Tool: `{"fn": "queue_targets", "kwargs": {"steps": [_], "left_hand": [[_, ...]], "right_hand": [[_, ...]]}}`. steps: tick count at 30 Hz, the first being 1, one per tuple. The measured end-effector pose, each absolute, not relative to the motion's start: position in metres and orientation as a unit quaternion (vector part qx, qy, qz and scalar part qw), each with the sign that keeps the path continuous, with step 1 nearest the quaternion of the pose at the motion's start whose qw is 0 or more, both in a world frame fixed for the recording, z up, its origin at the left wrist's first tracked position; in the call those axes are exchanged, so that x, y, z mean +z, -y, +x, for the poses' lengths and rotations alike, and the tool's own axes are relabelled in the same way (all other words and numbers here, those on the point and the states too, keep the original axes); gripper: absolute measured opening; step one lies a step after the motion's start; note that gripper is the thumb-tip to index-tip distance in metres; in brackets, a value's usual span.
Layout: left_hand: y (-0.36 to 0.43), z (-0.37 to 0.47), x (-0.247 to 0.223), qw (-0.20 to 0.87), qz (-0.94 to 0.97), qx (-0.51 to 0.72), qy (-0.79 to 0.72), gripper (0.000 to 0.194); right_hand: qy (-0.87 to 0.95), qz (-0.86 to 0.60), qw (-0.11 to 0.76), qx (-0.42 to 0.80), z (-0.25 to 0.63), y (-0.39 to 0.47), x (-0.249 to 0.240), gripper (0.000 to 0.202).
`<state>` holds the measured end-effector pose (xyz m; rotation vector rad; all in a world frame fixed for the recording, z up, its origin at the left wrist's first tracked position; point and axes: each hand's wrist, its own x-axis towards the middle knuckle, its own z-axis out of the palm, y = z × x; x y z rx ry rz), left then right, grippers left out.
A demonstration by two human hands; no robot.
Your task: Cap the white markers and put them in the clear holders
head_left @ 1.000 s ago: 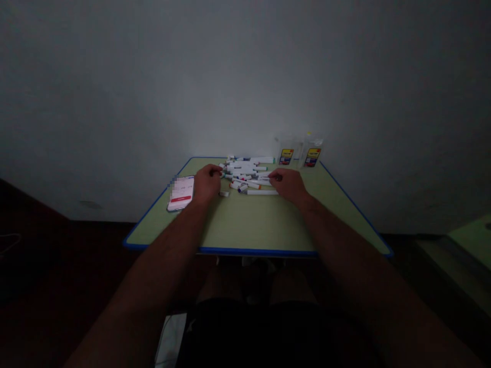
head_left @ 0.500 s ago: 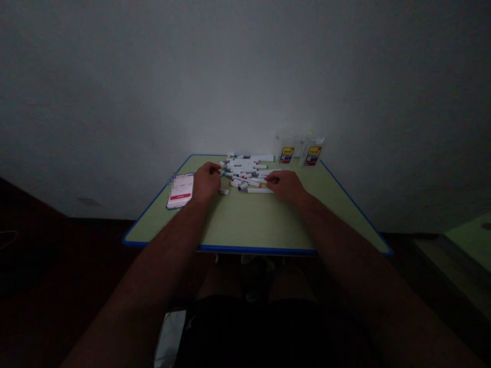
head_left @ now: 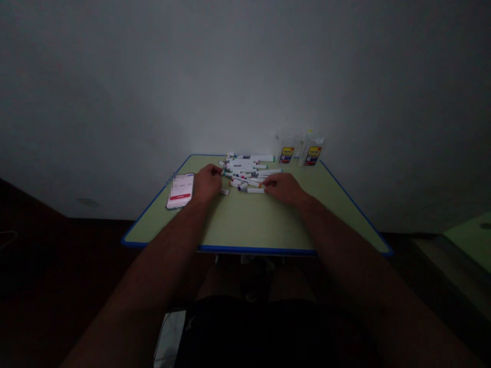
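Several white markers (head_left: pixel 242 166) with coloured ends lie in a loose pile at the back middle of the table. My left hand (head_left: pixel 210 180) is at the pile's left side, its fingers bent close to a green-ended marker; whether they grip it is too dark to tell. At the right side, my right hand (head_left: pixel 282 187) has its fingertips near the end of an orange-ended marker (head_left: pixel 253 183) and a white marker (head_left: pixel 255 190). Its grip is unclear too. A small white cap (head_left: pixel 224 192) rests beside my left hand.
A phone (head_left: pixel 181 191) with a lit screen lies left of my left hand. Two clear plastic packs (head_left: pixel 287 154) (head_left: pixel 312 155) with labels stand at the back right, near the wall. The table (head_left: pixel 257 225) has a blue edge.
My right hand has shifted slightly left and down, near the end of the white marker. My left hand has moved a little to the right.
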<state>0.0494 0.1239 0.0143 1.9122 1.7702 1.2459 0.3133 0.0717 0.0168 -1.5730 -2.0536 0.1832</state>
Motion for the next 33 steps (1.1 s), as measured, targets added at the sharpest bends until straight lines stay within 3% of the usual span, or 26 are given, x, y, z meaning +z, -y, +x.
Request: {"fn": "queue_targets", "kwargs": {"steps": [19, 33], "left_hand": [[-0.120, 0.051, 0.020, 0.133, 0.655, 0.398, -0.628, 0.028], [-0.131, 0.047, 0.012, 0.213, 0.613, 0.468, -0.600, 0.028]], "right_hand": [[0.788, -0.578, 0.193, 0.083, 0.312, -0.068, 0.022, 0.026], [0.732, -0.586, 0.322, 0.132, 0.314, -0.073, 0.018, 0.028]]}}
